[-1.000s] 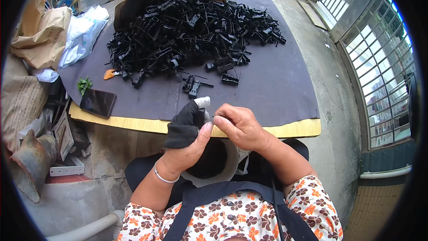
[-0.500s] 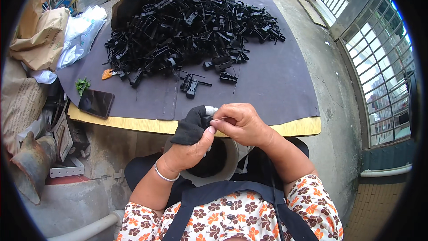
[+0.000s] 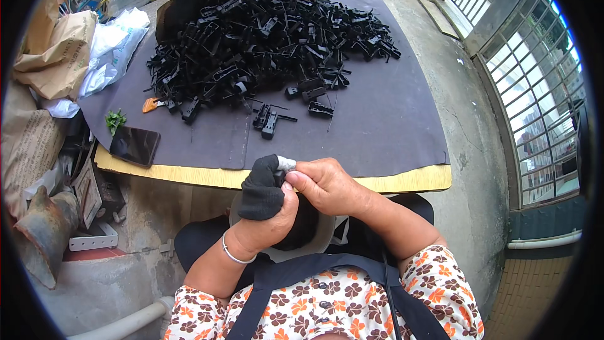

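My left hand (image 3: pixel 269 204), its fingers partly covered by a black cloth and a pale fingertip cover, is closed on a small black plastic part (image 3: pixel 279 179). Most of that part is hidden by the fingers. My right hand (image 3: pixel 327 186) is pinched against it, thumb and forefinger meeting the left fingertips; what lies between them is out of sight. Both hands are over a pale bucket (image 3: pixel 326 232) between my knees, just in front of the table edge. A few loose black plastic parts (image 3: pixel 270 123) lie on the grey mat (image 3: pixel 390 113) beyond them.
A large heap of black plastic parts (image 3: pixel 264 50) spills from a paper sack across the table. At its left are a phone (image 3: pixel 135 145), green leaves (image 3: pixel 115 121) and an orange piece (image 3: pixel 150 105). Brown paper bags (image 3: pixel 66 50) and a white plastic bag (image 3: pixel 119 41) stand farther left.
Both hands have shifted slightly left. My right hand has turned, its fingers now folded more tightly against the left fingertips.
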{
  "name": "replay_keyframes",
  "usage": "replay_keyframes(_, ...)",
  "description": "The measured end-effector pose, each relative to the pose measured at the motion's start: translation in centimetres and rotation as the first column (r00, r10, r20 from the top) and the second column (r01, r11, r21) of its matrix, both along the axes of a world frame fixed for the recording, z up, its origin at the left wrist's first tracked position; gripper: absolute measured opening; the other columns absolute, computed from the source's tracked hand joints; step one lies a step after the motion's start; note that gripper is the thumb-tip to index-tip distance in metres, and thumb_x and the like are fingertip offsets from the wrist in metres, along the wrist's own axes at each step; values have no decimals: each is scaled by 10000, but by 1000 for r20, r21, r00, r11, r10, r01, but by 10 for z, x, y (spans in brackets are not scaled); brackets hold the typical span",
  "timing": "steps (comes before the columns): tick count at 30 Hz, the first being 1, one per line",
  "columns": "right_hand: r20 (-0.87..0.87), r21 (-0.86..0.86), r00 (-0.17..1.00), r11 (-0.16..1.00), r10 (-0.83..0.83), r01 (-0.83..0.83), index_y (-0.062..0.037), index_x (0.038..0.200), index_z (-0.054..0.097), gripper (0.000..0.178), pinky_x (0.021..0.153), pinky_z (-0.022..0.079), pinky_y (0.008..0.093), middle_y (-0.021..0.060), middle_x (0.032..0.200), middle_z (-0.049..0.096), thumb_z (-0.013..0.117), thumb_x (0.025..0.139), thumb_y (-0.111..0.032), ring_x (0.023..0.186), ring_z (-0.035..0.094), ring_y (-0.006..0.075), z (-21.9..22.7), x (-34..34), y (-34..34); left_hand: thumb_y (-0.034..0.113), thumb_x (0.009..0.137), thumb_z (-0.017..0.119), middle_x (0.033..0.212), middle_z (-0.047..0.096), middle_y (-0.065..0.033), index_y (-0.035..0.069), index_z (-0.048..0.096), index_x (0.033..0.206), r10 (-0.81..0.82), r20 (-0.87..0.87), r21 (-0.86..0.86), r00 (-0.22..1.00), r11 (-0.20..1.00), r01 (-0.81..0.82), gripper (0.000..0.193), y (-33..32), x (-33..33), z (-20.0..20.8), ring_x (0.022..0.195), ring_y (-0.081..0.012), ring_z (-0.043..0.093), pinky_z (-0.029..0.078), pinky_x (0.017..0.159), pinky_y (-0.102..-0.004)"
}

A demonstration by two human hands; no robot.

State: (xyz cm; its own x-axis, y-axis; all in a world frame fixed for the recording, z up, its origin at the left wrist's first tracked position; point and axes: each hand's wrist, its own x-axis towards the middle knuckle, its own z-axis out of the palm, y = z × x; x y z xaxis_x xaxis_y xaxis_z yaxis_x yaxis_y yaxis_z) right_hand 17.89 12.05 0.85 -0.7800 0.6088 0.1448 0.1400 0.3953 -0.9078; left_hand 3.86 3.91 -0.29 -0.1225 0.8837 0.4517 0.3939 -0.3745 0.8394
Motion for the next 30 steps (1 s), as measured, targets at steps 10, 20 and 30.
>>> replay_keyframes(10,150,371,917,880,-371,295,-33,985,589,235,661,481,366,141,763,626,552,913,-253,690,603,271,5,28,49,22,791,638,901,663,-137,1,655,928,-135,-472,-97,871,990,101,140,-5,-26,34,892,-285,621,493,783,-348)
replay_keyframes(20,254,619,887,769,-385,157,-51,951,579,172,652,495,395,135,828,645,633,809,-130,744,620,330,-14,30,56,-20,735,641,892,647,-104,34,659,917,-171,-523,-78,835,985,153,191,0,-28,21,861,-301,608,488,779,-364)
replay_keyframes(30,50,874,971,480,-232,69,-58,916,590,215,507,460,301,14,635,494,623,718,-132,541,551,175,1,13,8,125,865,626,1034,634,-172,-52,546,1165,101,-171,-29,980,994,-107,357,11,-12,12,767,-281,611,476,757,-330)
